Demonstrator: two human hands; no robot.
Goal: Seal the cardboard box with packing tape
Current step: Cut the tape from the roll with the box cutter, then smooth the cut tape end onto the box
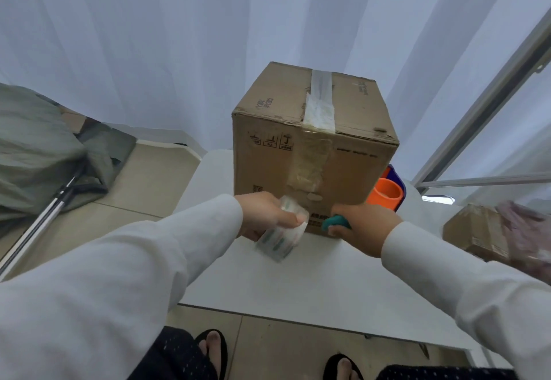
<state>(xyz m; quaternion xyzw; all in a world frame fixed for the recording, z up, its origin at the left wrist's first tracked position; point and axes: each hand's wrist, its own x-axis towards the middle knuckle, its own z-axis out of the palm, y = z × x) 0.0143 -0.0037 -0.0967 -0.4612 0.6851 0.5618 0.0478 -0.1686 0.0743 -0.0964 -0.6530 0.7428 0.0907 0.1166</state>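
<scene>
A brown cardboard box (343,129) stands upright on the white table (298,284). A strip of clear tape (320,102) runs along its top seam and down the near face. My left hand (265,214) grips a roll of clear packing tape (283,236) against the lower near face of the box. My right hand (363,224) is closed around a small teal tool (335,222) pressed at the box's bottom edge, next to the roll. What kind of tool it is I cannot tell.
An orange tape roll (386,196) on a blue holder sits right behind the box. A smaller cardboard box (474,230) lies at the right. A grey cloth (44,152) and a metal pole (38,218) are on the floor at left. White curtains hang behind.
</scene>
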